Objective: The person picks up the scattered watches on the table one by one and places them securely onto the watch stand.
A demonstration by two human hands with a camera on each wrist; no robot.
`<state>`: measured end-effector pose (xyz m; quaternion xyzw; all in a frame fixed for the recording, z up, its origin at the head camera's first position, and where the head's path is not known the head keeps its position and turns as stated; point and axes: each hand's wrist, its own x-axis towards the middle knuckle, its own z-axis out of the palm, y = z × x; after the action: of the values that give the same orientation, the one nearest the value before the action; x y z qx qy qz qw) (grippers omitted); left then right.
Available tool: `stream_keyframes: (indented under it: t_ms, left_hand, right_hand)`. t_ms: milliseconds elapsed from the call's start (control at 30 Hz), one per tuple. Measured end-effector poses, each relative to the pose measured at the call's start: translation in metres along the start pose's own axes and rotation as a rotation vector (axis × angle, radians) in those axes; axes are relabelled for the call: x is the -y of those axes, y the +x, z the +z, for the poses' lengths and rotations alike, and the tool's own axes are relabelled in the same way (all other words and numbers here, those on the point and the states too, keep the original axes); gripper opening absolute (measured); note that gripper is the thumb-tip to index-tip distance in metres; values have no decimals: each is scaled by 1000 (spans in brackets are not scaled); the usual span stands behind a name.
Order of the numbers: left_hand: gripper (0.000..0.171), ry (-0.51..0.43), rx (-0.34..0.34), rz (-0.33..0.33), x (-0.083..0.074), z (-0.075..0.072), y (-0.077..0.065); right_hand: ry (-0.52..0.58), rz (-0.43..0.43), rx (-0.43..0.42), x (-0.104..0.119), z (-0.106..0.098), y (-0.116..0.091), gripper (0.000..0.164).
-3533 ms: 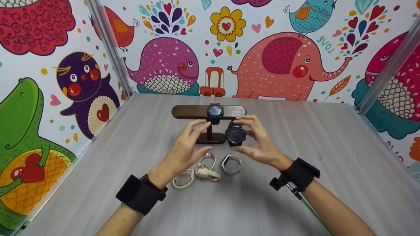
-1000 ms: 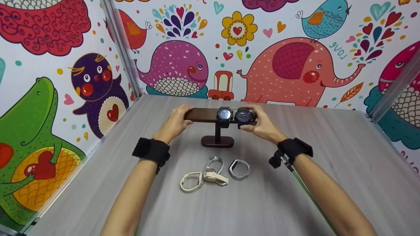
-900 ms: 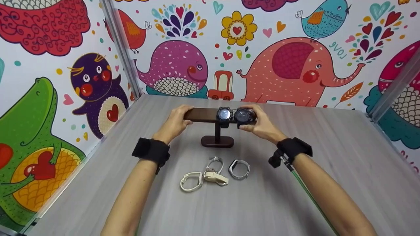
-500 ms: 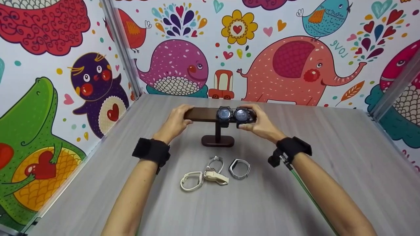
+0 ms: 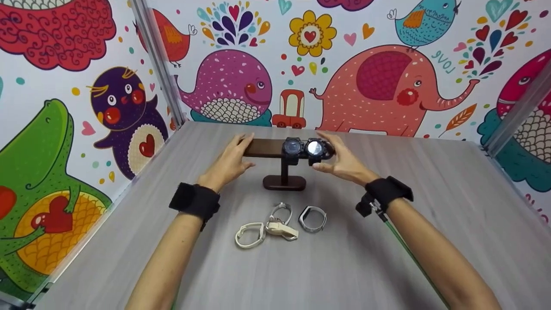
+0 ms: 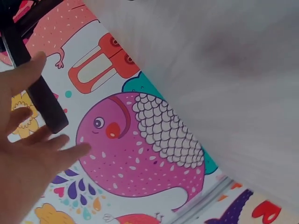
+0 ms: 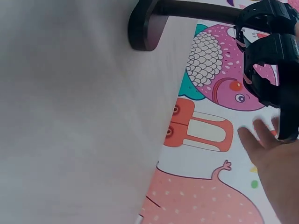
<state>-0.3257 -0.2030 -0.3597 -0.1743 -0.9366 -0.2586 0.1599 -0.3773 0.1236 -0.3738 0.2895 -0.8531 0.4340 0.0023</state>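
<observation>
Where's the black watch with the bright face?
In the head view, the bright watch is on the right side of the brown watch stand, between the darker watch and the right hand.

The elephant (image 5: 344, 101) is printed on the white back wall (image 5: 275, 38), with a blue bird (image 5: 424, 28) on its back, a flower (image 5: 312, 33) up to its left, and a red car (image 5: 289, 110) and purple whale (image 5: 228, 82) farther left. Well left of the elephant, past a metal post (image 5: 156, 60), the side wall (image 5: 56, 84) bears a penguin (image 5: 114, 99) and green crocodile (image 5: 45, 146); another post (image 5: 521, 112) slants to its right. Below the elephant spreads a grey wood-grained table (image 5: 430, 206), evenly lit with soft shadows.
</observation>
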Motion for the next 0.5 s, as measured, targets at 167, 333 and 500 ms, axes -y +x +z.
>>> stream_keyframes:
  t_ms: [167, 333, 500]
  left_hand:
    - [77, 16, -97, 52, -7, -7, -7]
    - [73, 32, -121, 116, -24, -4, -22]
    - [71, 28, -53, 177, -48, 7, -37]
  right_hand:
    - [-22, -29, -58, 12, -15, -13, 89]
    - [-22, -48, -63, 20, -23, -37, 82]
    - [-75, -81, 1, 23, -17, -62, 84]
